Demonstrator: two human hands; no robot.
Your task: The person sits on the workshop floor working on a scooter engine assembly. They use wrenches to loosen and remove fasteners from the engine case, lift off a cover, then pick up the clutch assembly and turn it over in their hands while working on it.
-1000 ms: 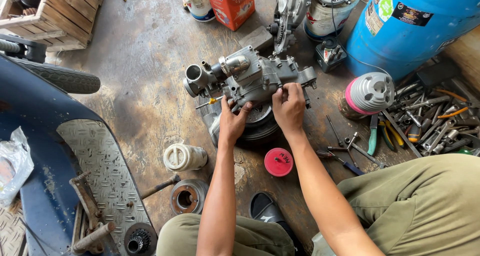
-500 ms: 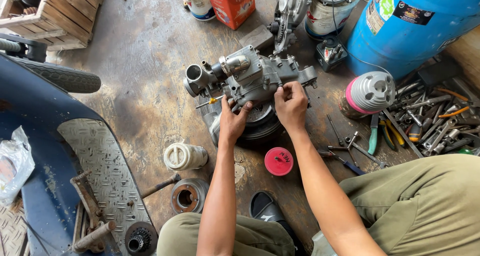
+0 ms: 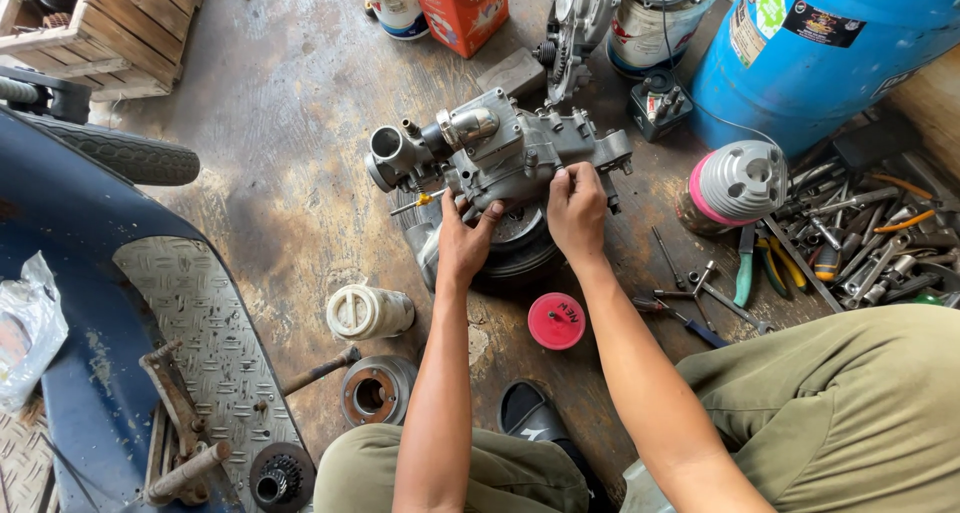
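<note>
A grey metal engine block (image 3: 500, 153) sits on the stained floor, resting over a dark round part (image 3: 520, 248). My left hand (image 3: 465, 238) presses against the block's near side, fingers curled on its lower edge beside a small yellow-handled tool (image 3: 420, 203). On the block's right half, my right hand (image 3: 577, 208) pinches something at the casing; what its fingertips hold is too small to tell. A red round lid (image 3: 556, 321) lies on the floor just below my right wrist.
A blue drum (image 3: 830, 43) stands at the back right, with a ribbed cylinder (image 3: 735, 183) and a heap of hand tools (image 3: 850, 243) beside it. A white filter (image 3: 368, 313), a metal hub (image 3: 375, 391), a blue scooter body (image 3: 110, 303) and a wooden crate (image 3: 120, 23) lie left.
Both hands stay on the engine block; my right hand's fingers have shifted slightly on the casing. The block has not visibly moved.
</note>
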